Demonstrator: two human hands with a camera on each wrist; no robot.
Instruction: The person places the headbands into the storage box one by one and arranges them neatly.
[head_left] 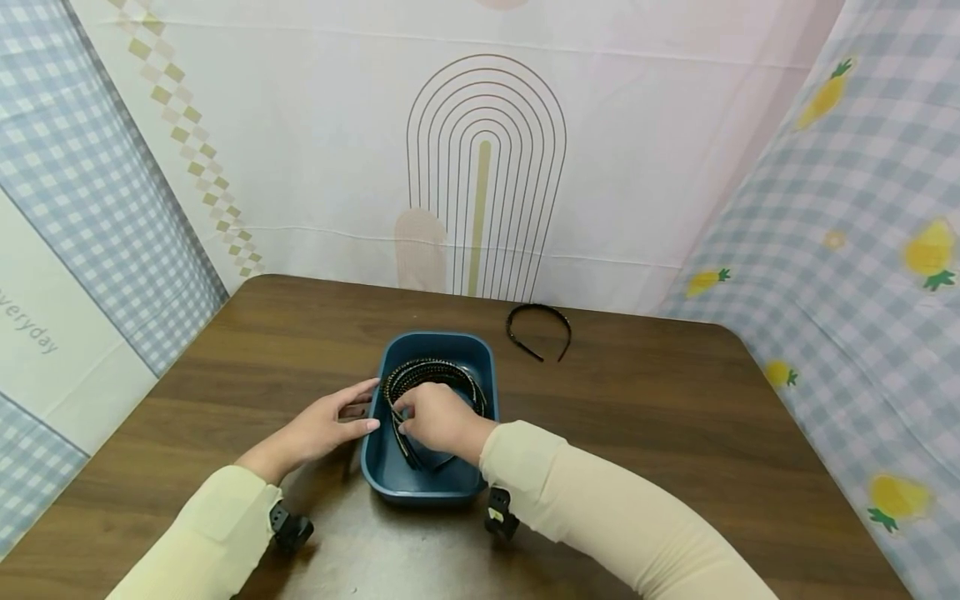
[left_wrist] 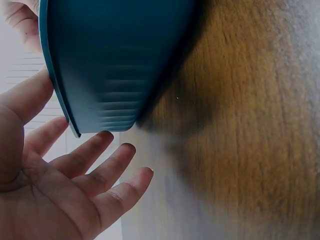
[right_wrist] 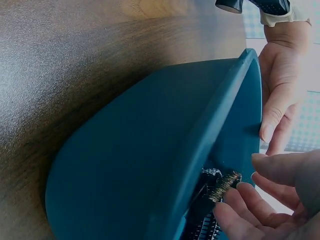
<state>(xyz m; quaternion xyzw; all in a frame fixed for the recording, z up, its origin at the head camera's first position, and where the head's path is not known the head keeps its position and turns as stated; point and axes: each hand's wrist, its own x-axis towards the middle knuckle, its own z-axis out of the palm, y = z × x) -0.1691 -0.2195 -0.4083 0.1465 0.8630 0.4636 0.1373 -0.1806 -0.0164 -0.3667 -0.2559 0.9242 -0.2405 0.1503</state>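
A blue rectangular tub (head_left: pixel 429 493) holds several black headbands with gold flecks (head_left: pixel 427 368), nested together in a curved bundle. My left hand (head_left: pixel 326 425) is at the tub's left side, its thumb and fingertips at the rim and its fingers spread in the left wrist view. Inside the tub is my right hand (head_left: pixel 435 415), reaching over the right wall. Its fingertips are at a glittery headband (right_wrist: pixel 225 186) in the right wrist view. The thumb stands a little apart from the fingers there, and part of the bundle is hidden by the tub wall.
One more black headband (head_left: pixel 538 307) lies on the wooden table (head_left: pixel 645 400), behind and to the right of the tub. A patterned white cloth (head_left: pixel 315 150) hangs along the table's back edge. Checked cloths (head_left: pixel 840 250) hang at both sides.
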